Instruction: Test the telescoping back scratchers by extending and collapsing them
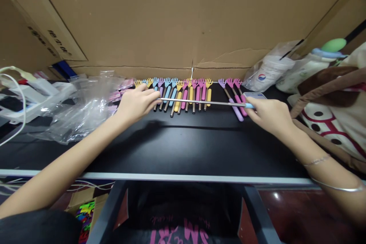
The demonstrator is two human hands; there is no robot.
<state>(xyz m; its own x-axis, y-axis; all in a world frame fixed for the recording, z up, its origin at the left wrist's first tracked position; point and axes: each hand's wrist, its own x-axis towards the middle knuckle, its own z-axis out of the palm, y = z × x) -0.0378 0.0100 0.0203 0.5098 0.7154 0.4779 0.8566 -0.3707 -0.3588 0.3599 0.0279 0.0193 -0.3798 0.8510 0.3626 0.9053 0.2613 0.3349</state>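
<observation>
A telescopic back scratcher (200,102), its thin metal rod drawn out long, stretches level between my two hands above the desk. My right hand (270,114) is closed round its light blue handle. Fingers of my left hand (137,103) are wrapped on the other end, and they hide most of that end. Behind the rod lies a row of short back scratchers with yellow, blue, purple and pink claws, among them a yellow one (209,97). To the right of that row, several more purple and pink ones, such as a purple back scratcher (236,110), lie slanted.
Clear plastic bags (77,110) and a white power strip (37,99) occupy the left side. At right are a phone (254,95), a bagged white cup (271,72), a bottle (317,66) and a cloth bag (340,110). A cardboard wall (171,19) closes off the back.
</observation>
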